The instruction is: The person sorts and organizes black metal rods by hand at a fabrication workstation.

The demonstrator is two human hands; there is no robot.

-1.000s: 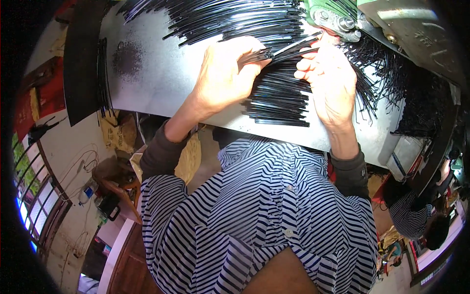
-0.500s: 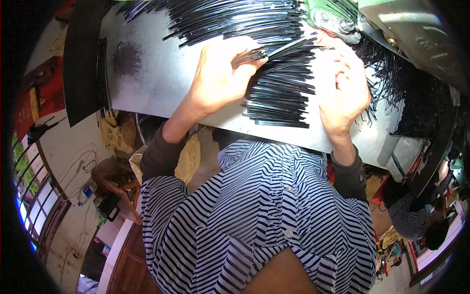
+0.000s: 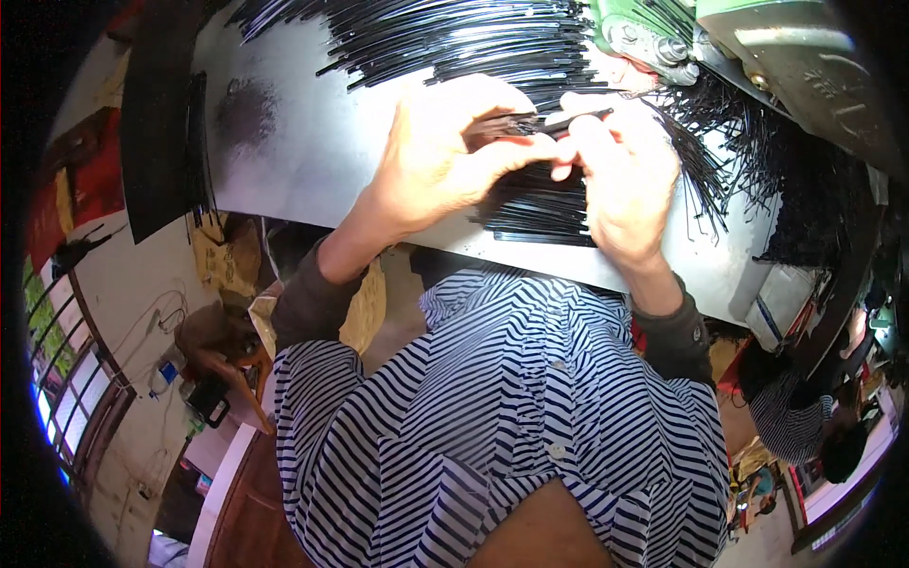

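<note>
Grey sheet metal forms the surface (image 3: 312,161), bending with the lens across the far half of the view, with a green machine part (image 3: 644,38) at its far right edge. Heaps of thin black strips (image 3: 454,38) lie fanned over the far side of the surface, and a neater stack of black strips (image 3: 535,213) sits near the front edge, between the two forearms. More tangled strips spread to the right, beyond the right wrist.

Above that stack, the left hand (image 3: 436,161) is curled, thumb and fingers pinched around a small bundle of strips (image 3: 530,123). Just beside it, touching at the fingertips, the right hand (image 3: 625,180) is also closed, its fingers gripping the same bundle from the right end, which pokes out toward the far right. Both hands hold the bundle raised off the stack.

Nearer, a striped shirt (image 3: 492,426) fills the lower middle. At the far left, a window (image 3: 57,379) shows beside a pale wall.
</note>
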